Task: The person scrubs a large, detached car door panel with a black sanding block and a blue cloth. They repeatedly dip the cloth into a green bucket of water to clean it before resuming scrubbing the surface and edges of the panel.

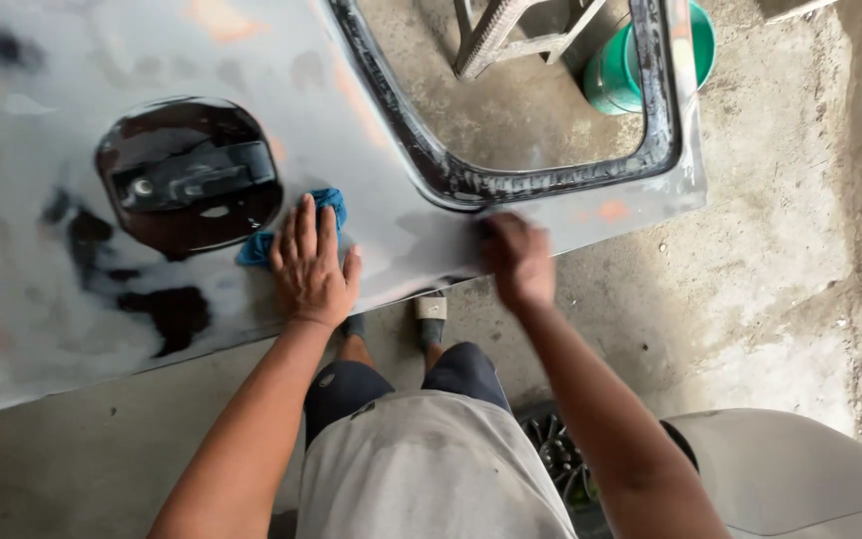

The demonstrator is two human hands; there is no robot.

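Note:
A grey, sanded car door panel (42,170) lies flat in front of me, with a black recessed handle (190,177) and a black-edged window opening (551,175). My left hand (311,265) presses flat on a blue cloth (296,225) on the panel, just right of the handle. My right hand (519,262) is blurred and curled against the panel's near edge below the window frame, over something small and dark that I cannot make out.
The panel rests above a concrete floor (780,260). A green bucket (621,70) and a metal stand (511,35) show through the window opening. A pale car body part (800,479) and a dark wheel (561,459) lie at lower right.

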